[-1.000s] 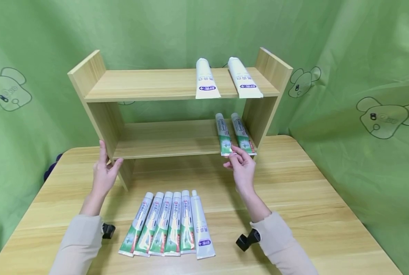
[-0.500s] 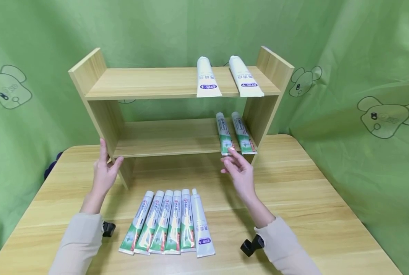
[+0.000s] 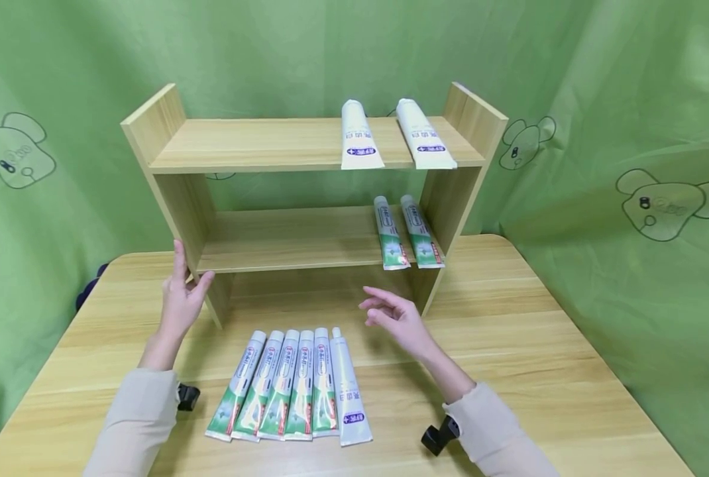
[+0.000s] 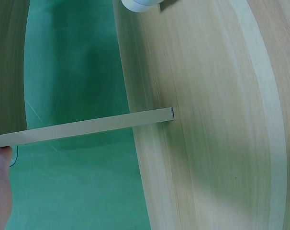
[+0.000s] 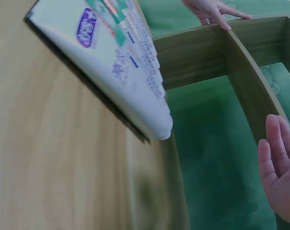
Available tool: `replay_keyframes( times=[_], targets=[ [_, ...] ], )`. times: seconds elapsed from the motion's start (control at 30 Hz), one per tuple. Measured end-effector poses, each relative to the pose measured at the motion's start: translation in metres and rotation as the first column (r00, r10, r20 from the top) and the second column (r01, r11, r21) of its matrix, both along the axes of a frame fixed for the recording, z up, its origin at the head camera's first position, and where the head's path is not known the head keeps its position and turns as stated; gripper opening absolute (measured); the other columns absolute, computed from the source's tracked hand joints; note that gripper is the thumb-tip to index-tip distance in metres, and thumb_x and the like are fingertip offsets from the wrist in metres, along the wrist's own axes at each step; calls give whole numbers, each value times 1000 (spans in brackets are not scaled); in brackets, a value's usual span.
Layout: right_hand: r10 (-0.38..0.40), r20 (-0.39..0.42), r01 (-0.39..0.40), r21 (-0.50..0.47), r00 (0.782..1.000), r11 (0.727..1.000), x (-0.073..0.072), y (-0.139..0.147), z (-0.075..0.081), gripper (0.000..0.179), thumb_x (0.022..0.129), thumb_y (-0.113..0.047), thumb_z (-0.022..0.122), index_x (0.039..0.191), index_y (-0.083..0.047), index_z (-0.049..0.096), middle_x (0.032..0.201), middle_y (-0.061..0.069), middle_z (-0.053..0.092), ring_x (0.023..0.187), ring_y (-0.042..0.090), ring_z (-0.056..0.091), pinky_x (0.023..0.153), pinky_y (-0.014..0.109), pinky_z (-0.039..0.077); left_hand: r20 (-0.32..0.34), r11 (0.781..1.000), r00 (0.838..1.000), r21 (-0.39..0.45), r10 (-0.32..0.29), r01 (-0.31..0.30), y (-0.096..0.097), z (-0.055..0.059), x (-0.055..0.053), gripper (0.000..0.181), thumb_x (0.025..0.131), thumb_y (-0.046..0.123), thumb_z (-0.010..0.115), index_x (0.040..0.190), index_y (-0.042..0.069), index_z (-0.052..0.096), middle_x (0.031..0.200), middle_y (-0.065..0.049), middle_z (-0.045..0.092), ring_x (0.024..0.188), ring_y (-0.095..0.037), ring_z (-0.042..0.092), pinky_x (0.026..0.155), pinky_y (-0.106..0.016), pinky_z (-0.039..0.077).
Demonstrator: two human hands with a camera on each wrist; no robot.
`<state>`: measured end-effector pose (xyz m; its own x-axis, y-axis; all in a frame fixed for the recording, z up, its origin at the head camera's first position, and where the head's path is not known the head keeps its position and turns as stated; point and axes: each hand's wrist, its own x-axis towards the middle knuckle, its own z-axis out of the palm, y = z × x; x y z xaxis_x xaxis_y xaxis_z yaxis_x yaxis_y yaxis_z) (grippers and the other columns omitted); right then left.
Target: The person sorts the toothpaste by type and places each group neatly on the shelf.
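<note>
My left hand [image 3: 180, 306] rests on the left side panel of a wooden shelf unit [image 3: 163, 199], fingers straight and thumb at the lower board's front edge. My right hand [image 3: 401, 322] hovers in front of the shelf, fingers loosely bent, holding nothing. Above it, two green-and-white toothpaste tubes [image 3: 391, 232] lie side by side at the right end of the lower board. Two white toothpaste tubes [image 3: 357, 132] lie on the top board. Several more green-and-white tubes [image 3: 283, 387] are lined up on the table, with one white tube [image 3: 350, 391] at their right end.
The shelf stands on a wooden table [image 3: 527, 371] against a green curtain [image 3: 271, 53] with mouse-head drawings. A black wrist camera [image 3: 440, 435] hangs by the right sleeve, another camera [image 3: 188, 396] by the left sleeve.
My right hand has let go of the left green-and-white tube on the lower board and drawn back, down and slightly left. The left hand has stayed on the side panel.
</note>
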<state>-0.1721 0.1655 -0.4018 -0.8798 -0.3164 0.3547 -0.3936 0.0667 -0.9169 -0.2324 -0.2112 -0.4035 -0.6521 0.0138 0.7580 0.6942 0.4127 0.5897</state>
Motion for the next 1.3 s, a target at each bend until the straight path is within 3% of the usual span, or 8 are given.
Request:
replay_keyframes(
  times=[0.33,0.47,0.83,1.0,1.3],
  targets=[
    [58,107,-76,172,993,982,2,-1,-18,45,87,-4,57,129,7,44,107,29,57,78,9,59,74,29,57,1,1000,1000,5,-3,3,0,0,0,86,87,-2,58,144,42,10,124,-43,38,100,-60,46,83,-6,44],
    [82,140,-114,242,987,963,4,-2,-24,50,88,-6,58,133,4,40,107,26,57,79,13,57,71,24,55,-2,1000,1000,-3,-6,6,0,0,0,85,87,-1,57,145,41,10,124,-43,37,100,-60,46,84,-6,43],
    [201,271,-292,353,941,889,14,-7,-39,64,87,-8,60,141,1,26,109,21,54,90,25,58,77,26,56,-11,1000,1000,11,-8,8,1,0,0,83,88,3,58,145,40,11,124,-43,37,100,-61,46,84,-5,43],
    [229,279,-330,398,932,856,16,-7,-42,64,86,-8,61,140,1,27,108,18,53,90,22,58,79,19,53,-13,1000,1000,13,-2,2,1,1,1,85,87,0,58,145,41,11,123,-43,38,99,-61,46,83,-5,43],
    [268,277,-374,475,923,796,16,-9,-47,57,87,-13,61,136,3,35,109,15,48,86,16,52,75,19,51,-16,1000,1000,11,-3,3,2,2,3,88,85,-4,59,145,39,11,123,-42,39,98,-60,47,82,-5,44]
  ],
)
